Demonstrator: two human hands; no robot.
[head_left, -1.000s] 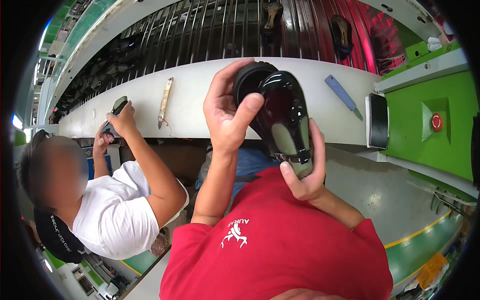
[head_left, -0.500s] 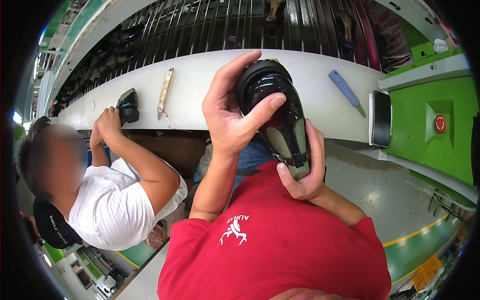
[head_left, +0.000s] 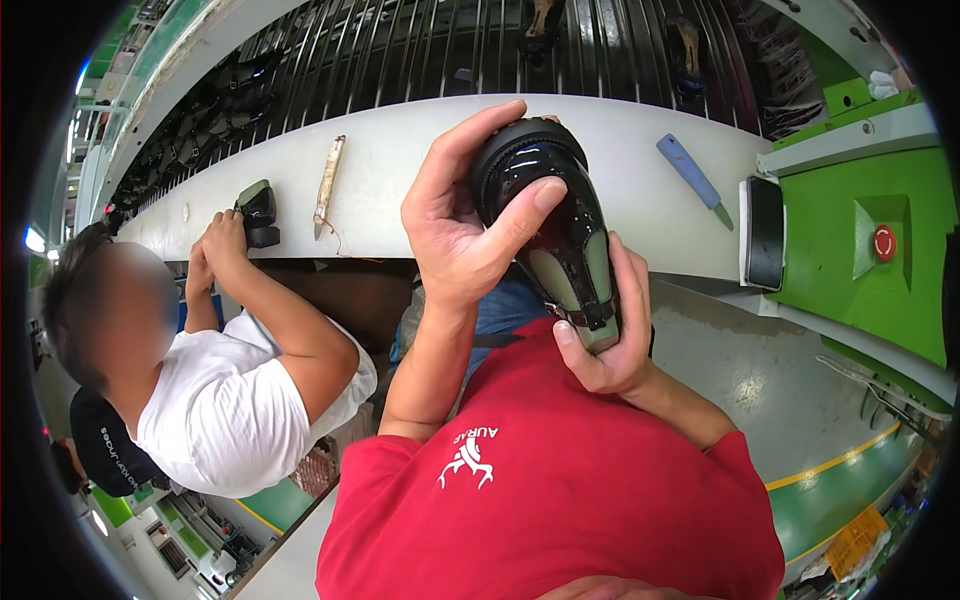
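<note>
A glossy black shoe (head_left: 555, 205) with a buckled strap and a thick ridged sole is held in front of my chest, toe pointing away. A green shoe last fills it, showing at the side openings and the heel end. My left hand (head_left: 470, 215) wraps the toe end, thumb across the upper and fingers round the sole. Cupped under the heel end is my right hand (head_left: 612, 345), its thumb on the near side. Beyond lies the white bench (head_left: 390, 170), with a blue-handled tool (head_left: 688, 170) right of the shoe and a wrapped-handle blade (head_left: 330, 182) left of it.
On the left a co-worker in a white shirt (head_left: 225, 420) handles another black shoe (head_left: 258, 212) at the bench. Metal rollers (head_left: 400, 60) carrying shoes run behind it. At the right are a phone (head_left: 765, 235) and a green machine panel with a red button (head_left: 884, 243).
My hands and the shoe have hardly moved. Shoes on the rollers at the back have shifted slightly. The co-worker's shoe has tilted a little.
</note>
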